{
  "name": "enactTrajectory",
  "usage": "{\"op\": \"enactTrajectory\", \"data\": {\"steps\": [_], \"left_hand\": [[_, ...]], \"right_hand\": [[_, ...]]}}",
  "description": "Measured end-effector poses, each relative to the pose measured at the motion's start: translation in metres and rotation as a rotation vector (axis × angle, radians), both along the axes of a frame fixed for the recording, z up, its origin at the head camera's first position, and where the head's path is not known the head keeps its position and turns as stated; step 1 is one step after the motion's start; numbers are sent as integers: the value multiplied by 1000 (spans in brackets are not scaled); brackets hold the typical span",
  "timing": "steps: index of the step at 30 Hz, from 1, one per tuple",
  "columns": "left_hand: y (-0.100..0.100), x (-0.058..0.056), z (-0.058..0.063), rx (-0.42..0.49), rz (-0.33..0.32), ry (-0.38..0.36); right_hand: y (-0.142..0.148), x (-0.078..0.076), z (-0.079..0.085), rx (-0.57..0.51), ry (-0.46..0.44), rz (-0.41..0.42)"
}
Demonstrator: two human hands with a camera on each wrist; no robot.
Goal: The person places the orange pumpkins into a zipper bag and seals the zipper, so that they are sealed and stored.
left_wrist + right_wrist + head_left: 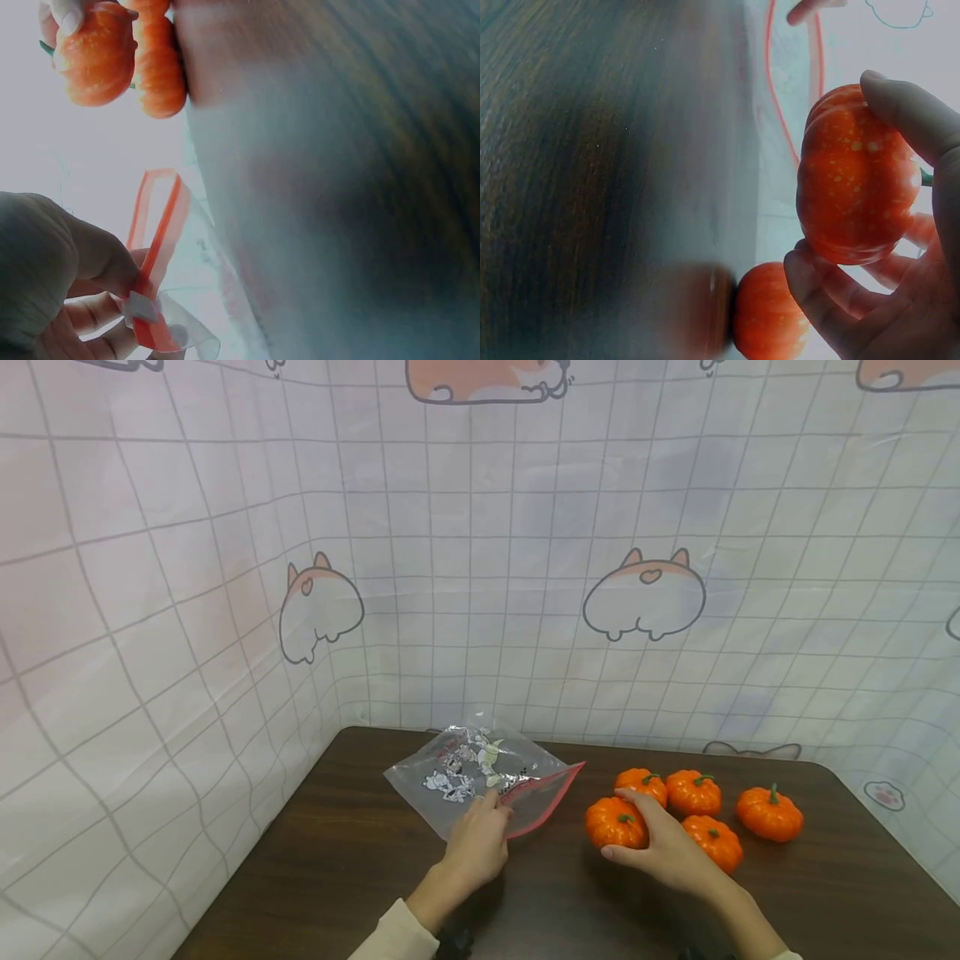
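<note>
Pumpkin (609, 827) up in the right hand (671, 853), bag (480, 768) in the left hand (478, 842)

The orange pumpkin has bumpy sides and a little green stem (626, 818). The right hand holds it, with the thumb on one side and the fingers on the other. It is up a bit, so it does not touch the brown table (360, 868).

To the left of this pumpkin is the see-through bag with little cartoon pictures on it. Its red edge (555, 797) is on the side that faces the pumpkin, and the mouth gapes. The left hand pinches that red edge, near a small white slider (141, 307).

Four more pumpkins sit on the table, all to the right of the held one. The back pumpkin (639, 783) is just behind it. The next pumpkin (692, 794) is behind and more to the right. The front pumpkin (716, 842) is beside it, partly hidden by the right hand. The last pumpkin (768, 817) is farthest right, away from the others.

Way behind the held pumpkin hangs a white cloth (495, 577) with gray lines and cartoon dogs.
</note>
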State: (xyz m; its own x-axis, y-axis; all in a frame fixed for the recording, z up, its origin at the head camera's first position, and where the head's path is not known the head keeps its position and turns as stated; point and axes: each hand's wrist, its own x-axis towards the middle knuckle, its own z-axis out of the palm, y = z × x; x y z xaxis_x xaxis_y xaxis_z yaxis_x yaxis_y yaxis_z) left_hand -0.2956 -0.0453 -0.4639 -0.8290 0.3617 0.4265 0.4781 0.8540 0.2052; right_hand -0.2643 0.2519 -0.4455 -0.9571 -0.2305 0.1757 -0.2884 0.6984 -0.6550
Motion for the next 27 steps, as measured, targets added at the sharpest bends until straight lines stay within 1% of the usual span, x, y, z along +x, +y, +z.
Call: {"op": "enactTrajectory", "data": {"steps": [7,10,13,16,21,24,27], "left_hand": [[-2,-1,2,56,-38,101],[-1,-2,3,75,-60,120],[-1,-2,4,74,-75,123],[0,-2,5,33,-63,117],[-1,2,8,-80,-19,84],[-2,7,9,-116,-4,20],[-3,9,9,-105,-6,-56]], "right_hand": [[-1,1,1,17,25,-2],[-2,1,2,16,21,-4],[-2,1,2,11,18,-6],[-3,2,1,8,23,-4],[-3,2,1,3,22,-3],[-3,2,1,7,17,-6],[-3,3,1,10,15,-9]]}}
